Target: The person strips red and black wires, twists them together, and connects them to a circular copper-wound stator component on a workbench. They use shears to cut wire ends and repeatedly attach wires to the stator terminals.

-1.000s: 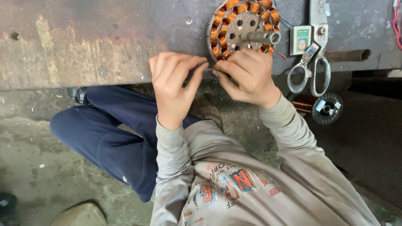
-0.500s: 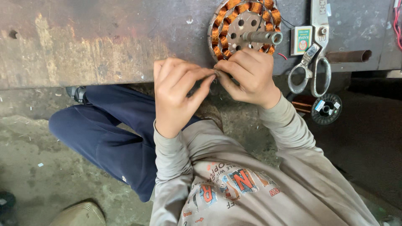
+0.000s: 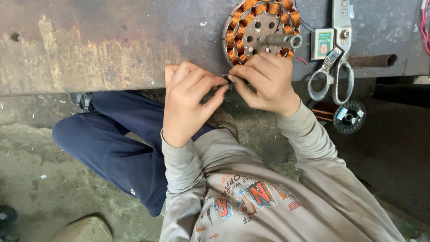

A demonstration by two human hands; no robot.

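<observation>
Worn, rust-stained metal workbench (image 3: 112, 40) carrying a copper-wound motor stator (image 3: 262, 27) with a projecting shaft, a small green box (image 3: 322, 43) beside it, steel scissors (image 3: 333, 74) overhanging the front edge, and a rusty pipe (image 3: 371, 60) to their right

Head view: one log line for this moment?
left hand: pinching small piece | right hand: pinching same piece | stator: on bench | scissors: right of stator

Beige long-sleeved printed sweatshirt (image 3: 268, 197), navy trousers (image 3: 116, 143), dark shoe (image 3: 83, 99).
</observation>
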